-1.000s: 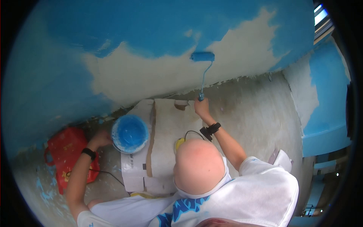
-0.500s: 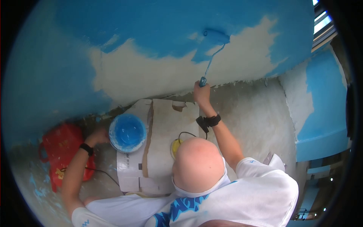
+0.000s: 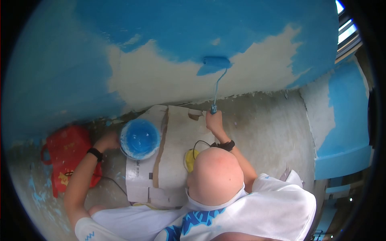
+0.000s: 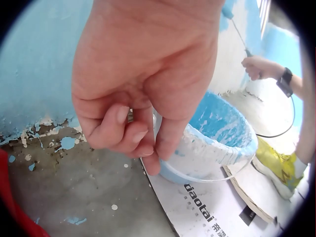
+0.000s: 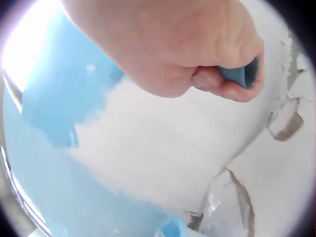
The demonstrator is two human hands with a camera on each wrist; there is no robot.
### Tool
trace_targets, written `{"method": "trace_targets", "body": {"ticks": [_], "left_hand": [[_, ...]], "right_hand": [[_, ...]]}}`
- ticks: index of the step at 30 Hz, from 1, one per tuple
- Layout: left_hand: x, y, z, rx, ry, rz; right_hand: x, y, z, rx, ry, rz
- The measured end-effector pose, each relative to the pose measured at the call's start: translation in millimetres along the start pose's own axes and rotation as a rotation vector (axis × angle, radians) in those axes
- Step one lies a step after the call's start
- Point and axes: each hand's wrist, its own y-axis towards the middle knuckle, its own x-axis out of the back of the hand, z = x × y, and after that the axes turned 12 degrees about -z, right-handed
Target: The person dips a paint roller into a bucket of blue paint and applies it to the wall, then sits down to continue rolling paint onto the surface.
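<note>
In the head view my right hand (image 3: pixel 214 122) grips the handle of a paint roller (image 3: pixel 216 62), its blue sleeve lying against the wall. From the right wrist view, my fingers wrap around the blue handle end (image 5: pixel 238 75). To the left, a bucket of blue paint (image 3: pixel 140 139) stands on the cardboard, with paint smeared over its rim. My left hand (image 4: pixel 148 84) is at the bucket's left side; its fingers curl, and thumb and index finger pinch at the bucket's edge by the thin wire handle (image 4: pixel 210 180). The exact contact is partly hidden.
The wall (image 3: pixel 169 82) is partly blue, with a bare whitish band low down. Flattened cardboard (image 3: pixel 183 140) covers the floor. A red bag (image 3: pixel 66 144) lies beside my left arm. A yellow shoe (image 4: pixel 276 165) stands on the cardboard, and a black cable (image 3: pixel 114 182) crosses the floor.
The roller went up the wall, then came back down, leaving fresh blue on the upper edge of the bare band. My left hand stays beside the bucket.
</note>
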Motion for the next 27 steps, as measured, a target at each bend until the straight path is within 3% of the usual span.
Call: {"method": "trace_targets", "body": {"ticks": [3, 5, 8, 11, 14, 16, 18, 21, 23, 25, 27], "left_hand": [[-2.7, 3.1, 4.5, 0.005, -0.008, 0.028], [-6.4, 4.7, 6.6, -0.017, 0.008, 0.002], [-3.7, 1.3, 4.9, -0.012, 0.015, -0.002], [-9.3, 4.5, 8.2, 0.001, 0.015, 0.011], [-5.1, 2.2, 4.1, 0.020, 0.022, 0.017], [-0.6, 0.9, 6.5, 0.052, 0.016, 0.025], [-7.7, 1.6, 10.4, -0.032, 0.003, -0.030], [0.4, -8.2, -8.0, -0.099, -0.041, -0.162], [-4.2, -4.3, -2.1, -0.054, -0.017, -0.110], [-3.0, -1.7, 2.4, 0.001, 0.011, -0.074], [0.5, -2.4, -1.5, 0.083, 0.005, -0.018]], "right_hand": [[24.5, 26.1, 62.3, 0.179, -0.003, -0.113], [47.2, 36.6, 104.0, 0.162, 0.021, -0.142], [62.6, 45.6, 129.7, 0.187, 0.033, -0.142], [36.6, 46.3, 99.3, 0.165, -0.016, -0.194], [7.6, 30.5, 26.9, 0.163, -0.114, -0.138], [12.3, 12.3, -1.0, 0.056, -0.211, -0.054], [19.9, 3.5, -26.3, 0.071, -0.260, -0.069], [39.4, 10.1, -37.1, 0.125, -0.295, -0.027], [58.8, 4.1, -21.8, 0.163, -0.280, 0.031], [81.6, -8.9, 11.4, -0.055, 0.036, 0.447], [97.0, -20.7, 16.5, -0.053, 0.181, 0.435]]}}
